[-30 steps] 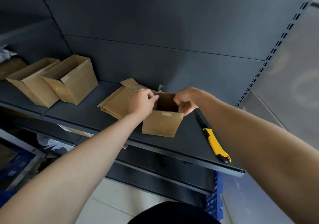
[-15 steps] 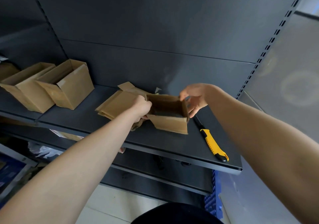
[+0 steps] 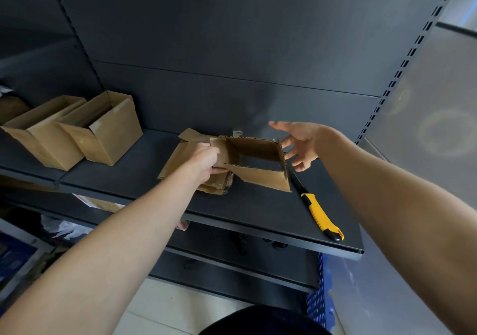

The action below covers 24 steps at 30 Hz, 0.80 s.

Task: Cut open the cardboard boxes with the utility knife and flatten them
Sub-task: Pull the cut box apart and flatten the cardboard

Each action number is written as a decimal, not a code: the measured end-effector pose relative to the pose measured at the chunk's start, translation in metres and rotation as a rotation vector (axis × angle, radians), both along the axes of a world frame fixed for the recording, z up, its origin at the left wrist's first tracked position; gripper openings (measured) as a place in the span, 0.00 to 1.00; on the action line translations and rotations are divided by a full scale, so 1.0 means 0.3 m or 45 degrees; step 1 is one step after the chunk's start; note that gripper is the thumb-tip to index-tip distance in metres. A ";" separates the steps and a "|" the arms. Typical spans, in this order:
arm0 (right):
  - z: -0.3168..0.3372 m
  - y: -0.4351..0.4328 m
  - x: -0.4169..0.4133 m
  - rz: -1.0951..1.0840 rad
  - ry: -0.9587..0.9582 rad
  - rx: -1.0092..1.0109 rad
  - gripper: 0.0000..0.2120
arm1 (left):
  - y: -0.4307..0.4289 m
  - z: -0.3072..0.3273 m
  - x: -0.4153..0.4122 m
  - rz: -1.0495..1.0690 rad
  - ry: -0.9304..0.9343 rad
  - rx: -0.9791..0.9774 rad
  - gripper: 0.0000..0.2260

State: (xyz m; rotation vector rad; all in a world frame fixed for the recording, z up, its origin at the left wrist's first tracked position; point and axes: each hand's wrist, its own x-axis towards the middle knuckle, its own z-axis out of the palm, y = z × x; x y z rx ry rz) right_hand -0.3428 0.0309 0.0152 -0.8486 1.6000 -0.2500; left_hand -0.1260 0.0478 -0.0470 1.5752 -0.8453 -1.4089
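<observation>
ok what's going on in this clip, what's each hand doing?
A person is breaking down small brown cardboard boxes on a dark metal shelf. The left hand has a grip on one end of an opened brown cardboard box, whose bottom is open to the shelf. The right hand is open, fingers spread beside the box's other end. The yellow and black utility knife lies unused on the shelf. Flattened cardboard pieces sit underneath; two intact open cardboard boxes wait on the left.

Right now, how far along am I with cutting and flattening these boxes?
Done: a stack of flattened cardboard lies on the shelf. In hand: your left hand grips an opened box whose bottom is already open, your right hand open beside it; the utility knife lies unused. Left: two upright boxes further left.
</observation>
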 end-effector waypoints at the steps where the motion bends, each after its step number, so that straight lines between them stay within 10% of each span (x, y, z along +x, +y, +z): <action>1: -0.006 0.002 0.005 -0.037 0.001 -0.004 0.34 | 0.001 0.000 0.002 -0.014 0.008 0.000 0.08; 10: -0.125 0.043 0.016 -0.407 0.037 0.133 0.46 | 0.011 -0.041 0.045 0.003 0.148 0.052 0.09; 24: -0.212 0.100 0.013 -0.177 0.003 0.229 0.26 | -0.005 -0.135 0.131 -0.186 0.339 0.214 0.14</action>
